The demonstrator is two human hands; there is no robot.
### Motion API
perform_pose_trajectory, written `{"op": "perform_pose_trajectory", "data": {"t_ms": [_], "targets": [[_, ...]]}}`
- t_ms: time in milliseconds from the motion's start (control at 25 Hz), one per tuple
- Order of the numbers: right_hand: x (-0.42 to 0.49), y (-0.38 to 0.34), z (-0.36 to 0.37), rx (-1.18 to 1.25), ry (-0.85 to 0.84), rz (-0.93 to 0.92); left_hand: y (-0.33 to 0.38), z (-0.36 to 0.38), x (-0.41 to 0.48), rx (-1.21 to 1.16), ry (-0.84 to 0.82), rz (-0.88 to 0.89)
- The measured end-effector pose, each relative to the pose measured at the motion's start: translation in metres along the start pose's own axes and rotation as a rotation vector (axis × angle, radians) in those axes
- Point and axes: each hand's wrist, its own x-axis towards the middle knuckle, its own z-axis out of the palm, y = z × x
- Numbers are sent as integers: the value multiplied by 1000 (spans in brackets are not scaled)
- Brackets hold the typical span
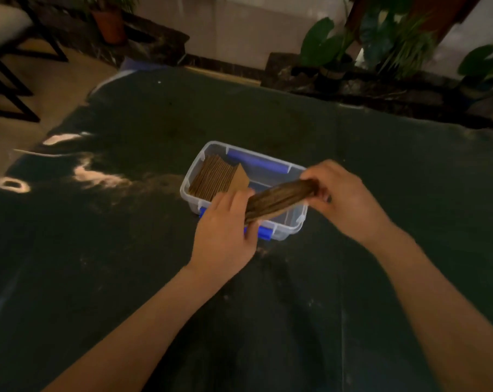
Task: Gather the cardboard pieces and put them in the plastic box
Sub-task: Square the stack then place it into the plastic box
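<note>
A clear plastic box [294, 222] with blue clips sits in the middle of the dark table. A row of brown cardboard pieces [215, 176] stands on edge in its left half. Above the box's near right part I hold a long stack of cardboard pieces [279, 200] squeezed between both hands. My left hand [225, 233] presses on the stack's near end. My right hand [341, 199] grips its far end. The stack hangs tilted over the box's empty right half.
The dark table [268, 321] has pale worn patches at the left [98, 176]. Potted plants [395, 43] line a ledge behind the far edge. A chair frame [10, 66] stands on the floor at the left.
</note>
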Motion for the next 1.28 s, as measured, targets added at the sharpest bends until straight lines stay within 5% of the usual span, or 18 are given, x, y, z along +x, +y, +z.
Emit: {"op": "perform_pose_trajectory", "data": {"t_ms": [480,760,920,1280], "targets": [[90,68,90,-394,-448,15,1,113,76,237,-594,-322],[94,54,86,-506,-603,74,6,113,78,168,-833,-110],[86,52,86,-618,-516,1,7,114,76,126,-855,-200],[72,60,95,-362,-406,80,13,111,86,74,-978,-208]]}}
